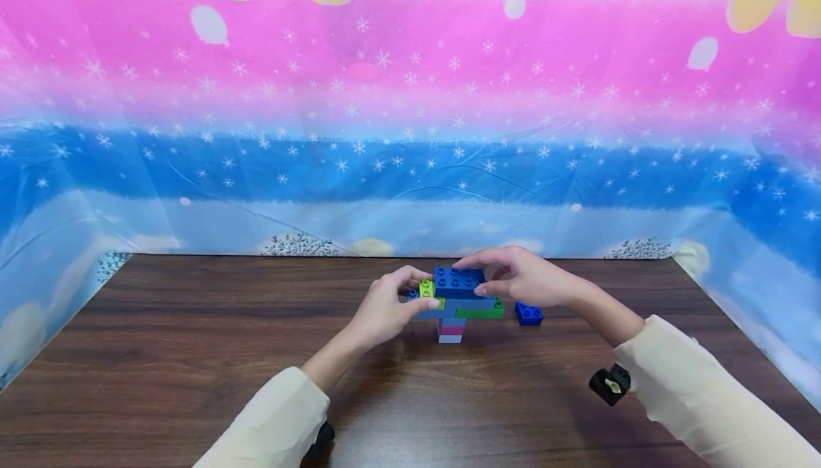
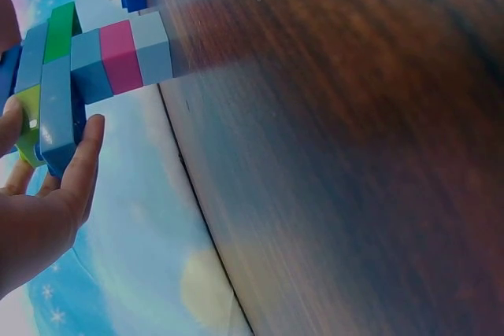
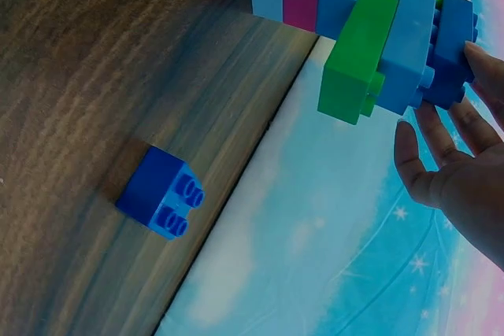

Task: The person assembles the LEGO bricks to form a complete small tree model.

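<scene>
A T-shaped build of toy building bricks stands on the table. Its narrow column has a pale blue base, a pink brick (image 1: 452, 330) and a blue one; wider blue bricks and a green brick (image 3: 358, 57) lie across the top. My left hand (image 1: 388, 311) grips the build's left end, thumb on the lime brick (image 2: 28, 120) and fingers round the far side. On the top layer sits a dark blue brick (image 1: 452, 284), studs up, pinched by my right hand (image 1: 529, 277). Studs show between it and the blue brick (image 3: 408, 45) beneath in the right wrist view.
A loose blue brick (image 1: 529, 314) lies on the wooden table (image 1: 256, 354), just right of the build. Behind the table's back edge hangs a pink and blue patterned cloth (image 1: 410, 169), which also lines both sides.
</scene>
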Demonstrator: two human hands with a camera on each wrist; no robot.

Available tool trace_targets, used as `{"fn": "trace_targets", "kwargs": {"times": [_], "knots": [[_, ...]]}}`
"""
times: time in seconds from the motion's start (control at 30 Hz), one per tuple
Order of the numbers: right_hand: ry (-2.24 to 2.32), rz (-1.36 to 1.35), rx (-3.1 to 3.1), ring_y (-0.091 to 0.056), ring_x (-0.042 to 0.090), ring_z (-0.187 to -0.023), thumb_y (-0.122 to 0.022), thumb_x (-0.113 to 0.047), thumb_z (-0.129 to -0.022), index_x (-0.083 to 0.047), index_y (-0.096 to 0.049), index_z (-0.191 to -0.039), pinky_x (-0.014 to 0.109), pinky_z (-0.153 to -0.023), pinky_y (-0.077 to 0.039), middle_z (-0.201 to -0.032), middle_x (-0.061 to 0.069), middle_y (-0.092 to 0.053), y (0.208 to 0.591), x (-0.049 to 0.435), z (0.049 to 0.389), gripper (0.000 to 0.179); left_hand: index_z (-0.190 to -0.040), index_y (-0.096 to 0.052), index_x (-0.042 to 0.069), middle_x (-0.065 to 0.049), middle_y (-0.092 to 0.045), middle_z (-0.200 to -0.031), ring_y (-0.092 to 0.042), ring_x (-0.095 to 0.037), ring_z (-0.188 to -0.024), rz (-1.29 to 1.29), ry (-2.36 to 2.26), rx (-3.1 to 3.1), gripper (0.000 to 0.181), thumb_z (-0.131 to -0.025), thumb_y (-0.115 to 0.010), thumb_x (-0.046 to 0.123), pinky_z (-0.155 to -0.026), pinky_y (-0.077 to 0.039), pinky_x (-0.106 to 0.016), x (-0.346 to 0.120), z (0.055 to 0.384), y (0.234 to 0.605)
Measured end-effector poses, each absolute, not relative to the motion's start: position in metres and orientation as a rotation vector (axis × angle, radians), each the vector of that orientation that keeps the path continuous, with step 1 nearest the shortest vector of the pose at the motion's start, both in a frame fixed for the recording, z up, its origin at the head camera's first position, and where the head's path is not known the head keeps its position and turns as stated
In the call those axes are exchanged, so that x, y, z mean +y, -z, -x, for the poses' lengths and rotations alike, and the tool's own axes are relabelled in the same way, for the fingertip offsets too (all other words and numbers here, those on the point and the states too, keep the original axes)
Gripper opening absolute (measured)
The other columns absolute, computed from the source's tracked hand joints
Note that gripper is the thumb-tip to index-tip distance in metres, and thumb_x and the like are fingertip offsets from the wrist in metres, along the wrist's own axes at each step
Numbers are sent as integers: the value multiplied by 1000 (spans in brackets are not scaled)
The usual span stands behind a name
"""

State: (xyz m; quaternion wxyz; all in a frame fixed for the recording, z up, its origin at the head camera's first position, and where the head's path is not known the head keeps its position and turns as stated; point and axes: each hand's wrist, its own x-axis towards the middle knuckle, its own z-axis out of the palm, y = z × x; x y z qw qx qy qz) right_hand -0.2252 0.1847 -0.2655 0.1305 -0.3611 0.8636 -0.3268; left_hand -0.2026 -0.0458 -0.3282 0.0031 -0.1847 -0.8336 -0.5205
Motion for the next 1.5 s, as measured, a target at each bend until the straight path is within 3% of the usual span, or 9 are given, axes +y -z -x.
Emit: {"fn": "trace_targets", "kwargs": {"times": [0.17, 0.33, 0.53, 1.03, 1.33, 1.5], "knots": [[1016, 1027, 2499, -61, 17, -85, -55, -19, -93, -13, -51, -130, 37, -71, -49, -128, 8, -51, 273, 190, 227, 38, -112, -61, 10, -3, -63, -98, -56, -17, -88, 585, 1638, -2613, 29, -85, -66, 18, -68, -46, -30, -45, 202, 328], [1080, 1008, 2514, -54, 19, -106, -54, -26, -93, -16, -50, -131, 37, -80, -47, -133, 5, -46, 282, 199, 228, 39, -112, -60, 10, -3, -63, -97, -56, -17, -87, 584, 1639, -2612, 29, -85, -66, 19, -68, -45, -30, -45, 203, 328], [1131, 987, 2543, -49, 22, -113, -54, -27, -93, -16, -49, -132, 42, -85, -44, -130, 3, -49, 292, 208, 228, 40, -112, -60, 10, -3, -62, -96, -56, -18, -86, 579, 1636, -2622, 29, -85, -67, 19, -67, -45, -29, -45, 203, 327], [1212, 866, 2529, -52, 22, -108, -55, -33, -92, -28, -49, -131, 40, -77, -48, -128, 4, -49, 301, 208, 225, 40, -113, -58, 11, -6, -62, -103, -56, -19, -92, 605, 1577, -2664, 29, -86, -65, 19, -73, -46, -34, -45, 202, 325], [1247, 858, 2486, -57, 23, -101, -54, -30, -93, -24, -49, -132, 45, -76, -48, -126, 12, -51, 299, 208, 226, 40, -120, -52, 14, -7, -58, -112, -54, -22, -101, 621, 1581, -2710, 36, -87, -63, 25, -79, -46, -38, -47, 202, 323], [1241, 864, 2486, -57, 23, -100, -54, -29, -93, -21, -49, -132, 42, -76, -49, -126, 15, -51, 299, 207, 226, 40, -130, -44, 20, -7, -59, -112, -55, -22, -102, 687, 1606, -2676, 43, -91, -56, 32, -80, -45, -41, -49, 202, 322]]}}
